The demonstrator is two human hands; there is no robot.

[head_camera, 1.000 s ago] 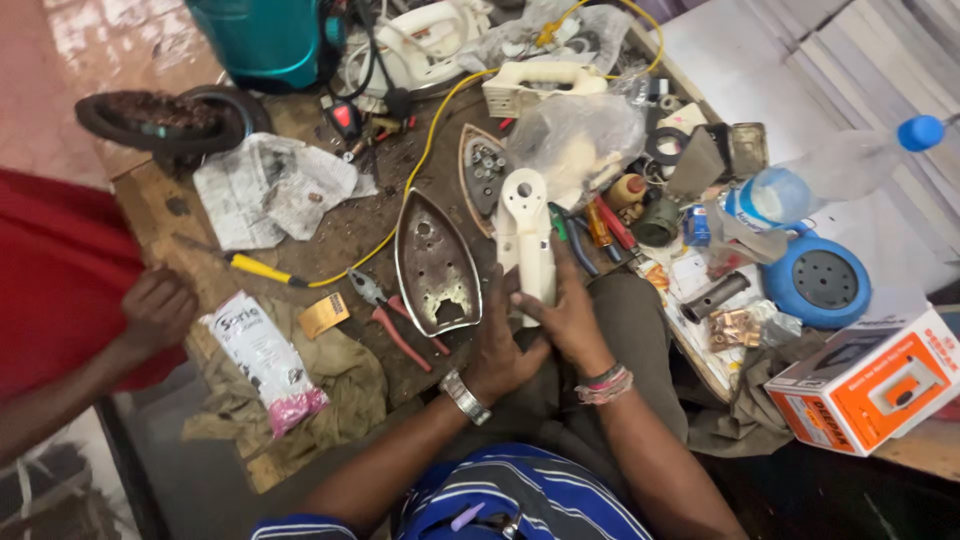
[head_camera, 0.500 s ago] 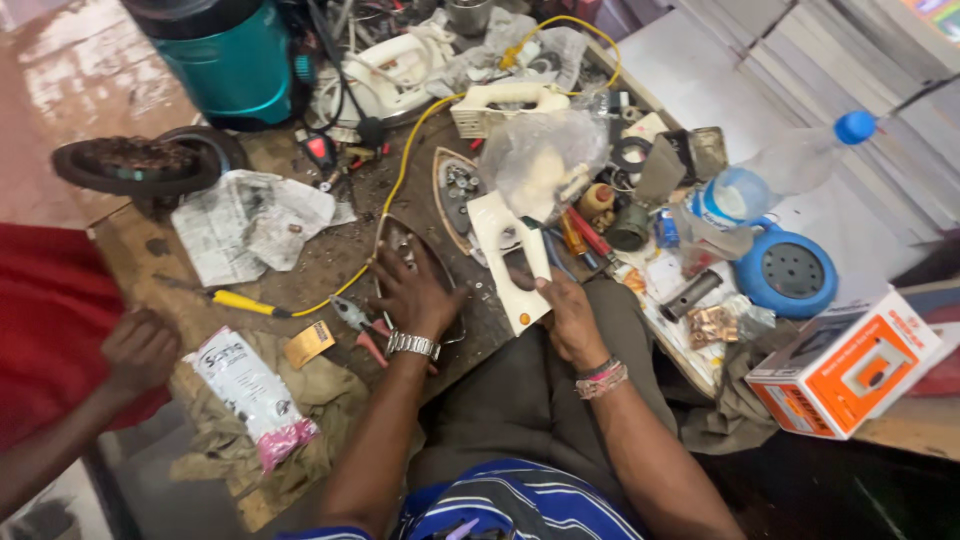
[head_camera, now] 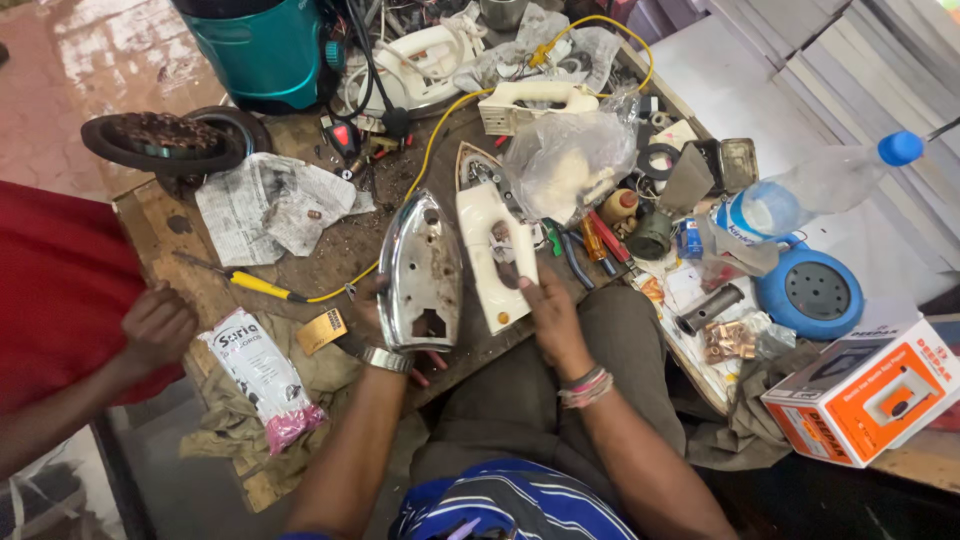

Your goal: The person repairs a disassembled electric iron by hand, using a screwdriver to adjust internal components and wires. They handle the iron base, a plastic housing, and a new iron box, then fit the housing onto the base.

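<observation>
Meanwhile, at nine o'clock of the desk (head_camera: 160, 225), a co-worker's hand (head_camera: 155, 325) in a red sleeve rests loosely curled, just above a white printed packet (head_camera: 262, 378) lying on a rag. Above that, a yellow-handled screwdriver (head_camera: 262, 287) lies beside crumpled newspaper (head_camera: 275, 203), and a teal appliance (head_camera: 265, 50) stands at eleven o'clock.

Nearer the middle, the left hand (head_camera: 368, 305) grips the metal soleplate (head_camera: 421, 272) of a clothes iron from behind, fingers wrapped round its left edge, tilting it up so the rusted inner face shows. Just beside it, the right hand (head_camera: 548, 318) pinches the lower end of the white iron body (head_camera: 493, 245), thumb on top, the shell resting on the desk.

By my judgement the iron is apart and the two halves are being held side by side for inspection or refitting; a next move would call for lining up the soleplate with the shell without snagging the yellow cord (head_camera: 440, 135).

At three o'clock stand a plastic water bottle (head_camera: 815, 185), a blue round gadget (head_camera: 808, 293) and an orange-and-white carton (head_camera: 865, 395).
</observation>
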